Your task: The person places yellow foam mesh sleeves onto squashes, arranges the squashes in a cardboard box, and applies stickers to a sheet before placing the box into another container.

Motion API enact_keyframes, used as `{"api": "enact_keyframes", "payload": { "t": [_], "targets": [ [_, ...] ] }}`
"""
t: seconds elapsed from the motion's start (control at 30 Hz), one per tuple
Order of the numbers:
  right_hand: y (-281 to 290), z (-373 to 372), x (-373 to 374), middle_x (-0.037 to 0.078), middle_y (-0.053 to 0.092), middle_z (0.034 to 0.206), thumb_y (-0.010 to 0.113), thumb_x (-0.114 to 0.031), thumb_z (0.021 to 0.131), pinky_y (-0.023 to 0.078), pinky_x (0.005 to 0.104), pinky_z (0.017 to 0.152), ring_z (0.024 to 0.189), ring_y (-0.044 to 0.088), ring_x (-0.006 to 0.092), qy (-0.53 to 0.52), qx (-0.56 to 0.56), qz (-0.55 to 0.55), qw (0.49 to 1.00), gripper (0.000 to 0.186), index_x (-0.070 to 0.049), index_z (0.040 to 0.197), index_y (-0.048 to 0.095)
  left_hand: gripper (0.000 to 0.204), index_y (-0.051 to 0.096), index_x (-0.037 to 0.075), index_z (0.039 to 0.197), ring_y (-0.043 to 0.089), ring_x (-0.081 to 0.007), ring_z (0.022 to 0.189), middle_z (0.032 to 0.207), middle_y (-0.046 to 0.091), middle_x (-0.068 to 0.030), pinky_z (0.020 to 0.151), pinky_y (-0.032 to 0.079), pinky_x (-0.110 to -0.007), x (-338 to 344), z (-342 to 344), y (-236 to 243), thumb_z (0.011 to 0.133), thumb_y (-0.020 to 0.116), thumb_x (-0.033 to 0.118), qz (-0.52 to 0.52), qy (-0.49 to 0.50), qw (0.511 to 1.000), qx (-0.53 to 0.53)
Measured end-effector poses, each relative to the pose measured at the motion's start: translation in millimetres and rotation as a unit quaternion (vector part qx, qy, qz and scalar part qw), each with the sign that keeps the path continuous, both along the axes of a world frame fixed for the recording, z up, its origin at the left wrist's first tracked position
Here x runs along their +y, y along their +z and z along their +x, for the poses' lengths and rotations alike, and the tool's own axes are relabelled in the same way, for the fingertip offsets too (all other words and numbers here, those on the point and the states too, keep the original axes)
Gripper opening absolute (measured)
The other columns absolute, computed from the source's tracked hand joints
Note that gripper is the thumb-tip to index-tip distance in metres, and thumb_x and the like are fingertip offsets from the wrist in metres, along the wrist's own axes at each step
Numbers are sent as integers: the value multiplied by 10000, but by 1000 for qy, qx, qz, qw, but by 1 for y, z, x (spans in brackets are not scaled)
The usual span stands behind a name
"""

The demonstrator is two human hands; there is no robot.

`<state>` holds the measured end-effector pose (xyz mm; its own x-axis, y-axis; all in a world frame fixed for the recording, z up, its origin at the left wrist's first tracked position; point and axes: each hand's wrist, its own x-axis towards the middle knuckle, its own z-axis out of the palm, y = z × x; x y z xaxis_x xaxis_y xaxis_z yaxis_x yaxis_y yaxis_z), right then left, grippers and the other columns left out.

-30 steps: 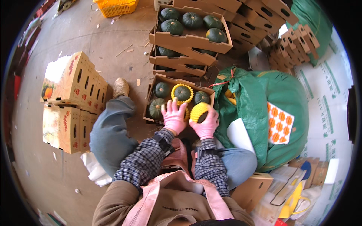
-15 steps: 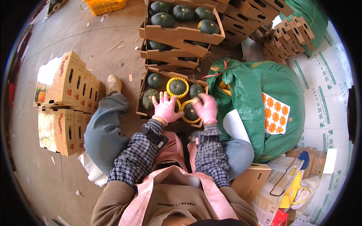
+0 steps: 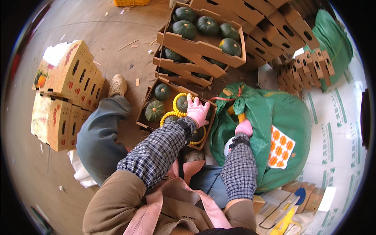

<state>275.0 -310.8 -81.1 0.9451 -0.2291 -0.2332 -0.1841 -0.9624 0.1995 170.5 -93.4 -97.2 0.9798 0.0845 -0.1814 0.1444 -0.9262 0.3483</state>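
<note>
In a low cardboard box [image 3: 141, 124] before me lie several dark green squashes, among them a bare squash [image 3: 154, 111] at the left. Others wear yellow foam nets, such as the netted squash [image 3: 182, 103] near the middle. My left hand [image 3: 198, 112], in a pink glove, is open over the box's right side, fingers spread beside that netted squash; what lies under the palm is hidden. At the mouth of a big green sack [image 3: 290, 105], my gloved right hand [image 3: 244, 128] is closed on a yellow foam net [image 3: 241, 117]. Its fingertips are partly hidden.
Stacked trays of squashes [image 3: 203, 43] stand beyond the box, with brown folded cartons [image 3: 270, 35] to their right. Printed cartons [image 3: 64, 94] are piled at the left. A sticker sheet [image 3: 281, 147] lies on the sack.
My right hand has left the box and moved right to the sack's mouth. My left hand has shifted right across the box. The view has turned slightly.
</note>
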Motion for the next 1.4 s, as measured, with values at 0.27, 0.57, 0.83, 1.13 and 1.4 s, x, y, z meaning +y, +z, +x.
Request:
{"api": "enact_keyframes", "payload": {
  "t": [0.27,0.57,0.83,1.13,1.4],
  "targets": [
    [-4,-2,9,208,640,1070,600,-124,758,500,439,859,1020,613,358,26,22,21,999,304,-73,1057,618,813,469,121,1221,480,-338,1081,1014,579,-150,1052,215,-508,18,-29,22,541,756,463,-126,21,979,-157],
    [17,-42,50,151,668,995,658,-109,723,492,350,840,943,640,294,126,-94,409,899,322,-110,1045,645,482,633,148,1073,546,-355,1010,1059,570,-168,863,457,-439,39,-124,40,640,786,297,-78,-58,982,-161],
    [56,-185,115,89,597,1152,697,-165,837,497,286,839,996,588,162,-38,77,833,547,521,56,1258,485,409,612,41,910,537,-340,917,924,538,-147,790,462,-414,31,-154,93,704,763,361,-177,-47,952,-244],
    [45,-203,123,97,520,1205,716,-163,818,463,292,920,1093,532,168,108,107,850,505,659,20,1340,359,194,557,39,871,490,-87,839,888,538,-5,746,455,-242,58,-171,66,886,651,208,-670,54,737,-72],
    [48,-211,126,77,529,1196,656,126,724,464,298,928,1064,553,174,171,-34,754,633,646,-28,1299,405,149,561,13,871,574,-169,696,769,575,-108,648,481,-291,62,-172,83,764,660,-20,-346,21,895,-282]
  ]
}}
